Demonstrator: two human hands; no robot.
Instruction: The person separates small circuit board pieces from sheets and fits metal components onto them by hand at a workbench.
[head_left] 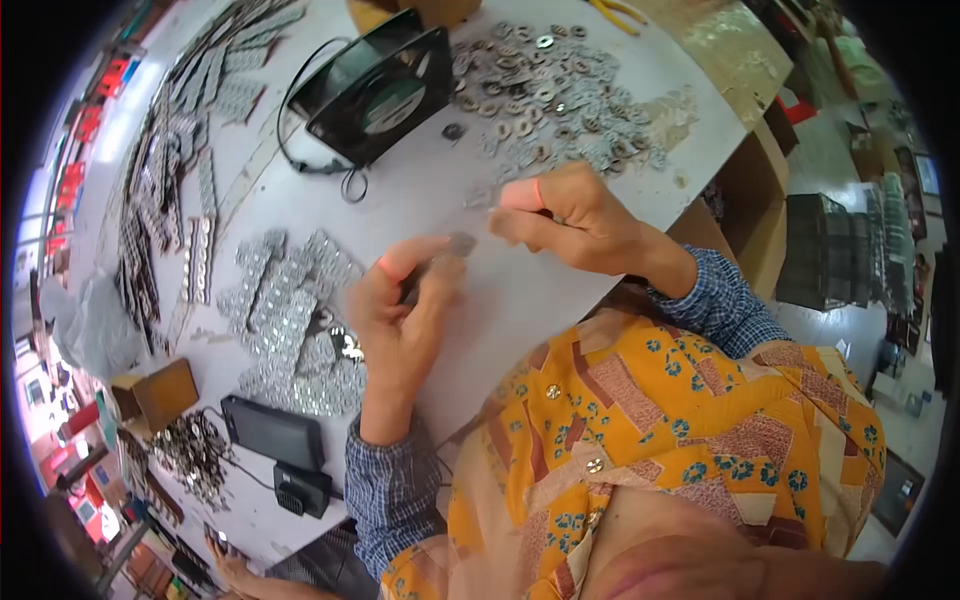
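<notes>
My left hand [405,315], blurred by motion, is closed in a pinch on a small grey metal piece [461,243] at its fingertips. To the right of it, my right hand [575,220] also has thumb and index finger pressed together; what they hold, if anything, is too blurred to name. Both index fingers wear an orange band. Beyond the right hand lies a spread pile of small round metal parts [540,100]. Beside the left hand, strips of shiny silver parts [290,310] lie heaped on the white table [510,330].
A black fan [385,95] with a cable stands at the back. Metal strips [165,200] lie along the far left. A black box-shaped device [272,433], a small cardboard box [155,392] and more loose metal parts [195,455] sit at lower left. Another person's hand [228,562] shows below. Yellow-handled pliers [618,14] lie at top.
</notes>
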